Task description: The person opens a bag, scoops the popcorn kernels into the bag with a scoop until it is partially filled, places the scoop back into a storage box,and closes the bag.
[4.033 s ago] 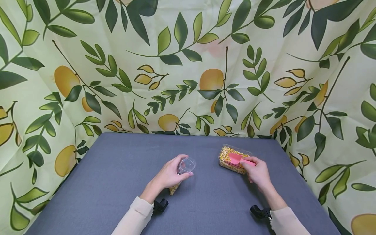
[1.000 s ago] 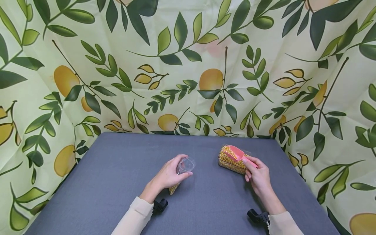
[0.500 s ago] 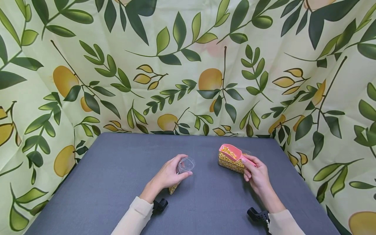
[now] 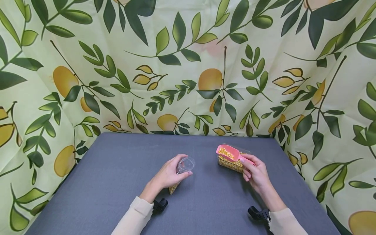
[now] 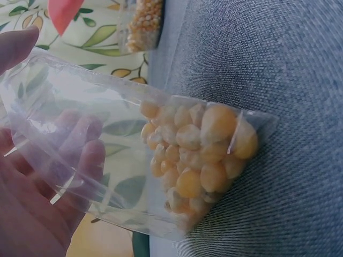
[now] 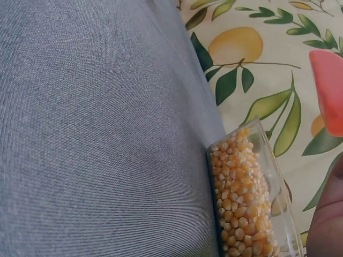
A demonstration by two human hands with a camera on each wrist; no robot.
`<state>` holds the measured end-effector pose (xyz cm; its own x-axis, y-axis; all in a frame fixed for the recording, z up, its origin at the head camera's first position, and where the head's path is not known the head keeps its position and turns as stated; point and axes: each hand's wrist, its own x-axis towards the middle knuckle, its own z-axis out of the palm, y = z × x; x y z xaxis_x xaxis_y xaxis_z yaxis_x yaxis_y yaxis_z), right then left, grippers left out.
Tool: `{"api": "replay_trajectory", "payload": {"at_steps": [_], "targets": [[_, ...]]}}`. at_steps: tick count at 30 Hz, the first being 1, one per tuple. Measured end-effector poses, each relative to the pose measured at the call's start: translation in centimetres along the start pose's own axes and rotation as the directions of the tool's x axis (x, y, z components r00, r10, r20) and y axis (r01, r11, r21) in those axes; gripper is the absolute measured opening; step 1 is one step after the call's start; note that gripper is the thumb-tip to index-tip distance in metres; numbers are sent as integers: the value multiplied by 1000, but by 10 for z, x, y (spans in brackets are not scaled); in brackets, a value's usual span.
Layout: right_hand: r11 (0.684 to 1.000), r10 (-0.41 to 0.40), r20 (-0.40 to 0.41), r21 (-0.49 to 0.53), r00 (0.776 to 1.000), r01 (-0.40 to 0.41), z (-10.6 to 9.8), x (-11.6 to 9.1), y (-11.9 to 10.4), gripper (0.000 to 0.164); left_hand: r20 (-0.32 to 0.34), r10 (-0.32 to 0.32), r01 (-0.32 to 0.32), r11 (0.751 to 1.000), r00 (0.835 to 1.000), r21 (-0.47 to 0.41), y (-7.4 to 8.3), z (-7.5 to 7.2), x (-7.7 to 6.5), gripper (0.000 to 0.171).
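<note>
Got the scoop (image 4: 235, 153) pinched in my right hand (image 4: 256, 174), its bowl of corn (image 4: 226, 152) out ahead, up off the box (image 4: 230, 165). Left hand (image 4: 168, 174) grips the bag (image 5: 188, 152) up top.

Seemingly a booth: fabric (image 4: 176, 75) (leaf-printed) behind and beside a blue-grey table (image 4: 126, 163).

the bag (image 5: 128, 144) is thin clear plastic film, glossy and creased, with bright streaks along its folds. the corn kernels (image 5: 198, 155) inside look smooth and waxy. the scoop (image 4: 234, 154) is smooth pink plastic. the box (image 6: 276, 176) is clear and shiny, probably rigid plastic, though glass is hard to rule out here. the table cover (image 4: 129, 169) is matt, ribbed woven cloth; the backdrop (image 4: 182, 73) is smooth printed fabric, lightly wrinkled.
</note>
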<state>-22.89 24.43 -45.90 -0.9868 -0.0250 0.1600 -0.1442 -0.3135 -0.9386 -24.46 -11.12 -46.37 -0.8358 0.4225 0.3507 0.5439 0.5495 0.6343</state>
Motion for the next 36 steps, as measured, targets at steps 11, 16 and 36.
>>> {"api": "replay_trajectory", "payload": {"at_steps": [11,16,36], "targets": [[1000,19,47,-25,999,-18,6,1,-4,23,8,-13,13,1000,1000,2,1,-1,0,67],[997,46,36,-61,998,-43,10,1,-6,24,9,-21,21,1000,1000,17,2,-1,0,66],[997,20,193,-78,981,-5,25,3,-9,21,8,-29,29,999,1000,17,1,0,0,67]]}}
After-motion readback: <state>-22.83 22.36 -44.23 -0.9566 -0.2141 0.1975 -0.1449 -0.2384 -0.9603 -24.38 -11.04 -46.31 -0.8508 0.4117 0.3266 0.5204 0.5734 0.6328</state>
